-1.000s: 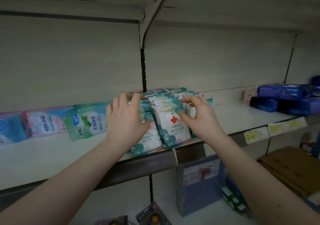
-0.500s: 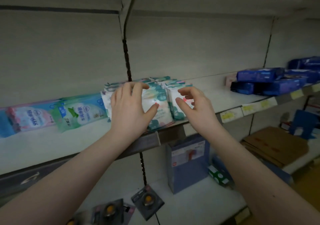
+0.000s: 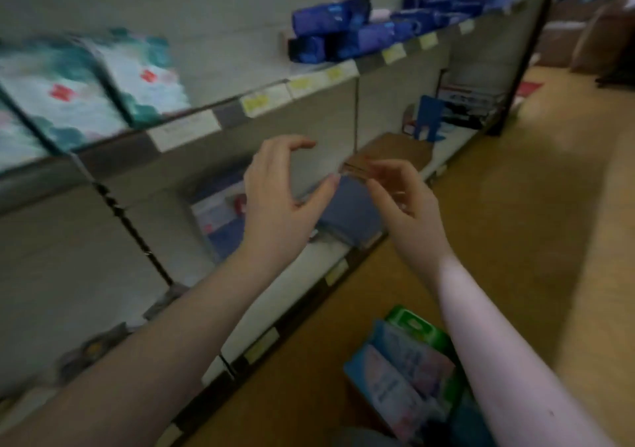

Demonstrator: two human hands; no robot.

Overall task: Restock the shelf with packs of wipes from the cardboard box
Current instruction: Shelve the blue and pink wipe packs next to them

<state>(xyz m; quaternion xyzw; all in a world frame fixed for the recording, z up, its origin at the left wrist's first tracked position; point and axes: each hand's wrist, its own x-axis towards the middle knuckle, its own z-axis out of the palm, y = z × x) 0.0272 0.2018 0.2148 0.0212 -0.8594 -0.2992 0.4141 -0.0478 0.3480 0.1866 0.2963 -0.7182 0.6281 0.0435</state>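
Packs of wipes [image 3: 86, 82]: standing fronts-out on the shelf [image 3: 185, 130], far left, for display.
Left hand [image 3: 278, 199], right hand [image 3: 402, 202]: hovering below the shelf edge, each grip released and carrying nothing.
Cardboard box [image 3: 359, 405]: sitting on the floor, lower right, keeping spare packs [image 3: 409, 367] within reach.

wipes packs [image 3: 68, 92]: plastic film, glossy, soft glare on the white and teal print. shelf [image 3: 117, 151]: looks like painted metal, matt grey, smooth; back panel [image 3: 68, 257] same finish. label strips [image 3: 185, 130] along the shelf edge: paper or thin card, matt, white and yellow. blue packs [image 3: 343, 31]: shiny plastic wrap, creased. flat sheet [image 3: 395, 151] on the lower shelf: brown cardboard, matt. floor [image 3: 515, 206]: smooth, tan, slight sheen, wood or vinyl, can't tell. low packs [image 3: 405, 371]: glossy film, too blurred for more.
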